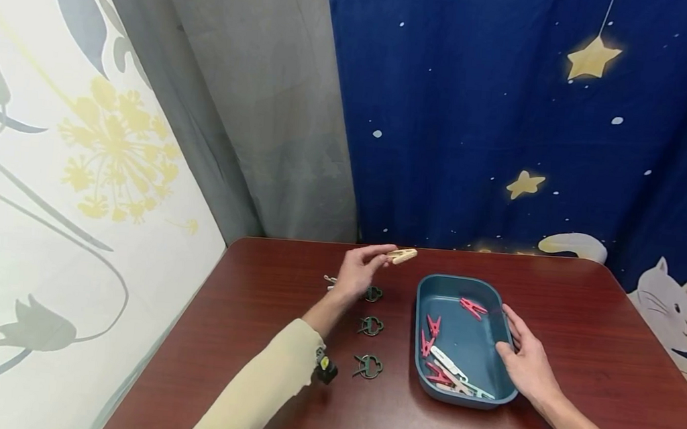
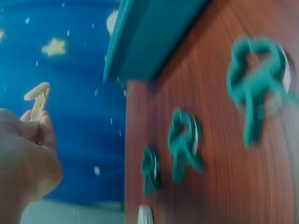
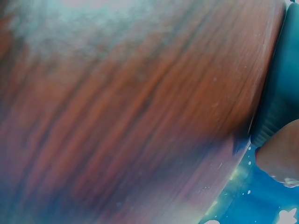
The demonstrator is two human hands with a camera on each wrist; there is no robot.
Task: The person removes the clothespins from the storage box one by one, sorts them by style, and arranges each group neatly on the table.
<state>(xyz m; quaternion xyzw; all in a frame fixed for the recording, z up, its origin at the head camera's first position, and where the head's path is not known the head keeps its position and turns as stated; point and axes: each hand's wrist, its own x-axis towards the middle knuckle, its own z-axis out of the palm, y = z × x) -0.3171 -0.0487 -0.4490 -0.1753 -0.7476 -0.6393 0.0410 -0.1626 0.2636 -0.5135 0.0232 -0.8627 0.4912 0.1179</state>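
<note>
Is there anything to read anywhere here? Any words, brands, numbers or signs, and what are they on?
No readable text shows in any view.
White clip in the blue tray: any marking is too small to read.
Yellow patch on the dark device at the left wrist: too small to tell if it bears lettering.
Pale yellow clip in the left hand: no lettering visible.
Blue curtain: stars and a cat, no words.
</note>
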